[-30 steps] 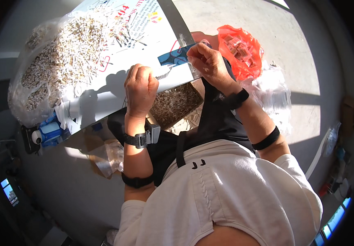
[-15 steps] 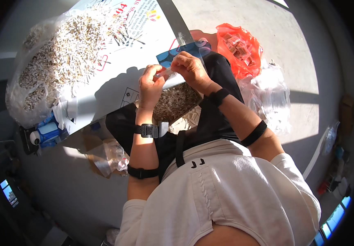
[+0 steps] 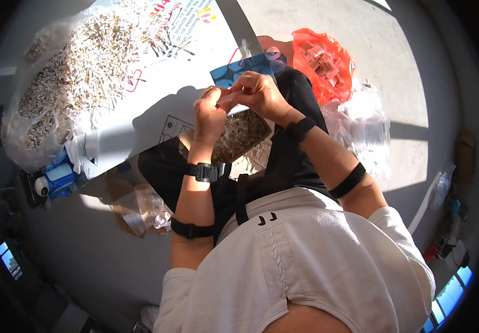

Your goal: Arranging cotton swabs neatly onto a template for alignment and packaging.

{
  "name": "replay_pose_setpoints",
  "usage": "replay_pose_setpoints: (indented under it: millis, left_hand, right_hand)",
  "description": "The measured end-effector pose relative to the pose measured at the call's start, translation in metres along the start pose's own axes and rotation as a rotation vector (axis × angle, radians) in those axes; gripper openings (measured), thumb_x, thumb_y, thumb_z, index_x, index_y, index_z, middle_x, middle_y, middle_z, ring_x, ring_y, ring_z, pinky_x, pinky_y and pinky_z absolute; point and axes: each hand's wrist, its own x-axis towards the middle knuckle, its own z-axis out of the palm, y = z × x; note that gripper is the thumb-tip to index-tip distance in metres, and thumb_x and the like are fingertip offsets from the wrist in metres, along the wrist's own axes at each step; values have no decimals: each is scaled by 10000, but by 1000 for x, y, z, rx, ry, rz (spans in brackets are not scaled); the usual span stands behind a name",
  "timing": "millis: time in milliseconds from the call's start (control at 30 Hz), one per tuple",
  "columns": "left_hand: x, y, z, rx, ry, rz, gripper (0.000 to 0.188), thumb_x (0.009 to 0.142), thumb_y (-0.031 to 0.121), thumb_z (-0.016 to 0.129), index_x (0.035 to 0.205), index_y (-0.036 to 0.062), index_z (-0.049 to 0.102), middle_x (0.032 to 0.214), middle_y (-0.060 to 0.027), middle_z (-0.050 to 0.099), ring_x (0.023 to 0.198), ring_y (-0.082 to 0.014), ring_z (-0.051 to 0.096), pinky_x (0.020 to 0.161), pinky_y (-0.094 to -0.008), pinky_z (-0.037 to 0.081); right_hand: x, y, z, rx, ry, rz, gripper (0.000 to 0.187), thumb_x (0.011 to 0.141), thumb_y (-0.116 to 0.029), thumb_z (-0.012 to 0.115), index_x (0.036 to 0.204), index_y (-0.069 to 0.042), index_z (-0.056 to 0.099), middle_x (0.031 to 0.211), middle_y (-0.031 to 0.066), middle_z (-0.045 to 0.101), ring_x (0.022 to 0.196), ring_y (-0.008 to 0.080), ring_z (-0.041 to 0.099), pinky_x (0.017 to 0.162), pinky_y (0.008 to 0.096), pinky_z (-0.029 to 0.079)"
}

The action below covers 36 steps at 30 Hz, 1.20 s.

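My left hand (image 3: 209, 117) and my right hand (image 3: 264, 99) meet over the near edge of the table. Both are closed, pinching a small clear plastic bag (image 3: 228, 99) between their fingertips. Its contents are too small to make out. Just below them, at my lap, is an open box (image 3: 245, 133) filled with many thin short sticks, partly hidden by my left wrist. Beyond my fingers a blue patterned sheet (image 3: 222, 76) lies at the table's edge.
On the white table (image 3: 156, 105) a big clear bag (image 3: 14, 133) spills a heap of small sticks (image 3: 84, 66). A blue-and-white bottle (image 3: 56, 178) is at its left corner. To the right sit a red bag (image 3: 301, 47) of small packets and clear plastic bags (image 3: 364, 127).
My hands have drawn slightly closer together, the left shifting a little right and turning its fingers inward. The small plastic bag stays between them. The whole view has shifted slightly.
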Motion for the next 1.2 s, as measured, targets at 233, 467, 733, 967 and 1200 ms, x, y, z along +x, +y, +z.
replay_pose_setpoints:
  millis: [233,467,733,967,1200]
  left_hand:
    - [-7,13,0,-358,28,-276,112,828,-29,632,934,-32,666,850,-19,662,778,-85,603,726,-250,499]
    - [-15,5,7,-670,75,-374,138,788,-41,581,894,-40,669,831,-31,666,753,-91,614,697,-238,508]
    - [-13,8,-1,-110,-18,-69,114,788,-34,691,898,-8,672,821,-64,675,745,-122,639,681,-252,515]
    - [-6,6,1,81,27,80,111,747,-70,720,818,-21,650,847,-96,663,718,-189,643,641,-285,517]
    - [-10,11,8,260,185,286,115,710,-77,656,738,13,590,835,-74,591,812,-271,564,704,-360,487]
  right_hand:
    - [-5,6,-1,218,25,141,152,758,-40,774,893,-16,709,817,12,635,708,52,568,638,223,480]
    - [-14,8,1,229,13,152,133,758,-27,763,874,-14,698,785,10,646,703,54,575,634,218,476]
    - [-14,9,-12,31,-53,-94,103,783,-72,727,871,-34,692,853,93,645,752,214,651,672,304,508]
    - [-11,8,-11,-133,-28,-295,93,795,-97,717,873,-51,694,860,91,652,765,299,653,664,359,521]
    - [-13,3,-5,-334,26,-431,58,763,-65,688,791,-76,638,827,60,616,733,292,641,611,362,513]
